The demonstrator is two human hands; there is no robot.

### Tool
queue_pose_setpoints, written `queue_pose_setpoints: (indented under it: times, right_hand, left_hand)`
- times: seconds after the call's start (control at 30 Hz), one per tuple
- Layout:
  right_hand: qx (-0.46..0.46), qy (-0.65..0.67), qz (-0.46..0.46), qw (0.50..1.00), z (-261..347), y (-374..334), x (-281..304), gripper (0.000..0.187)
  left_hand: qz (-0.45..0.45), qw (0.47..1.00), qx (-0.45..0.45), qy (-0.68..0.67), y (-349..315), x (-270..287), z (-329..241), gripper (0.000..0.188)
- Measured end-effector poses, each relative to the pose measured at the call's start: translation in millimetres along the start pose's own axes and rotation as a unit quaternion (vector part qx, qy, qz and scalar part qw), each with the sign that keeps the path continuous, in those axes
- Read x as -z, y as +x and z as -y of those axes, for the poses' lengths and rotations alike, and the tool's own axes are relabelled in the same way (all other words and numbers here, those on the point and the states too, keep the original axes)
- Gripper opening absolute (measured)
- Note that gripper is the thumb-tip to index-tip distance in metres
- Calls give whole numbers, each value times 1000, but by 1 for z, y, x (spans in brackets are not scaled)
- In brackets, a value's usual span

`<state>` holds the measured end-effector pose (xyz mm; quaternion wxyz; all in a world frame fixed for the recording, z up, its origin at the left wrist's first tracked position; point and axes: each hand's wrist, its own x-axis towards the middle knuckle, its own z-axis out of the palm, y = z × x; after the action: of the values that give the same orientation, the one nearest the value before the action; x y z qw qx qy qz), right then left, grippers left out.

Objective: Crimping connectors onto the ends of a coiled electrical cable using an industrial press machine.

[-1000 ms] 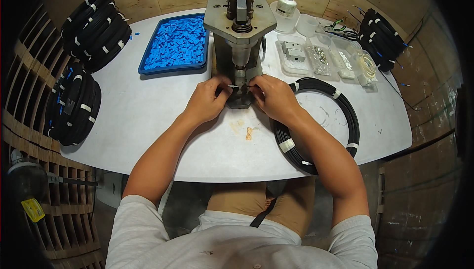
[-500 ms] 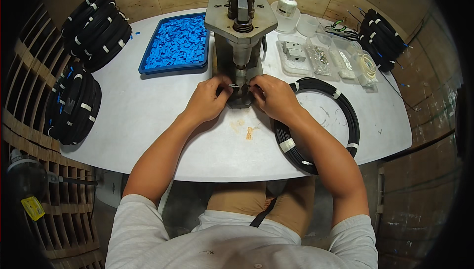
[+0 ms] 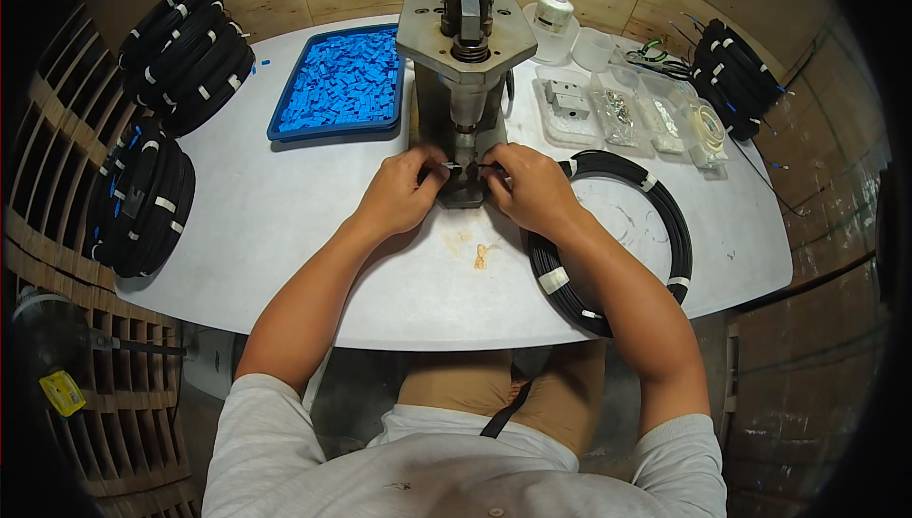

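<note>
A metal hand press (image 3: 465, 28) stands at the far middle of the table, its ram coming down between my two hands. At the left of its lower die, my left hand (image 3: 404, 192) pinches a tiny pale and dark piece whose kind I cannot make out. My right hand (image 3: 532, 187) is closed at the right of the die, thumb and fingers pinching a thin black cable (image 3: 493, 167). Under my right forearm lies a coil of black cable (image 3: 676, 223) bound with white tape. The contact point inside the press is too small to read.
A blue tray (image 3: 275, 124) of small blue pieces sits left of the press. Stacked black coils (image 3: 180, 67) and another pile (image 3: 142, 204) stand at the left edge. Clear boxes of small parts (image 3: 616, 114), a white bottle (image 3: 554, 12) and more coils (image 3: 731, 76) are at right.
Almost nothing differs. Both hands keep their pinch at the press, and the view has shifted very slightly.
</note>
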<state>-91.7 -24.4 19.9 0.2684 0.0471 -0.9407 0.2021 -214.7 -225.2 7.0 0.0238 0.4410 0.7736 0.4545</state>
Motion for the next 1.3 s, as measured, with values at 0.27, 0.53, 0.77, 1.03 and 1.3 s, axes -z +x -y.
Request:
queue_pose_setpoints:
  times: [0.27, 0.53, 0.77, 1.03, 1.3]
  right_hand:
    - [-8, -2, 4, 1000, 0, 0, 0, 16]
    - [-3, 1, 2, 1000, 0, 0, 0, 16]
    - [-4, -2, 4, 1000, 0, 0, 0, 16]
    - [-6, -5, 4, 1000, -1, -1, -1, 16]
    - [-5, -5, 5, 1000, 1, 0, 1, 15]
  left_hand:
    - [7, 1000, -2, 7, 0, 1, -1, 23]
    - [7, 1000, -1, 3, 0, 1, 1, 23]
    - [8, 1000, 1, 8, 0, 1, 1, 24]
    - [8, 1000, 3, 5, 0, 1, 1, 23]
    - [12, 1000, 8, 0, 0, 2, -1, 23]
